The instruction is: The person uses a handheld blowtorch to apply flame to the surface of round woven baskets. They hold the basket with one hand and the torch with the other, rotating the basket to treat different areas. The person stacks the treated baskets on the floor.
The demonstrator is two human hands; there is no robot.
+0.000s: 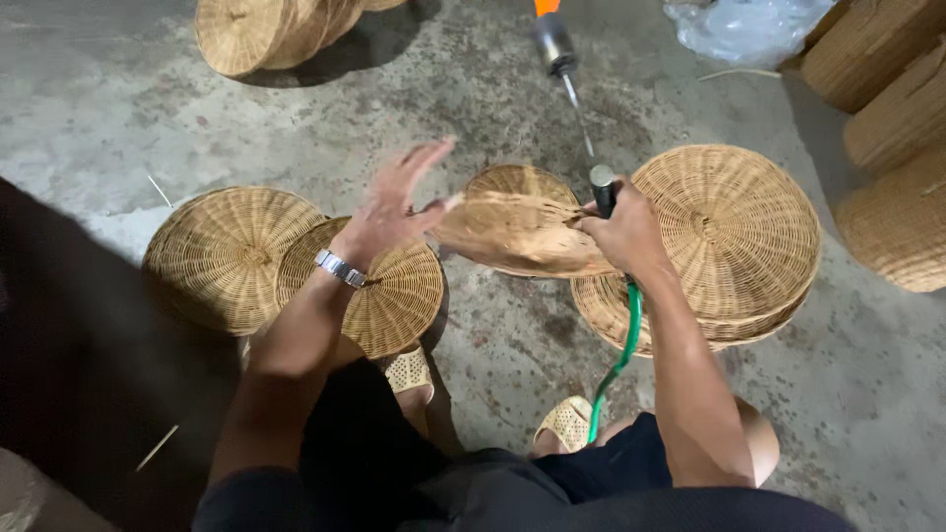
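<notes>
On a concrete floor (pixel 118 108) ringed by stacked wicker lids (pixel 734 232), a seated worker holds a blurred woven rattan disc (pixel 517 234) at centre. The right hand (pixel 621 229) is clenched around a green-hosed torch wand (pixel 601 187) while pinching the disc's right edge; the left hand (pixel 394 202), fingers splayed open, touches its left edge. With so light a hold, the disc could slip toward the nozzle.

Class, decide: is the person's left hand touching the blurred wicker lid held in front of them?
Touching. The head view shows the left hand with its thumb and palm edge against the blurred wicker lid; fingers spread open.
</notes>
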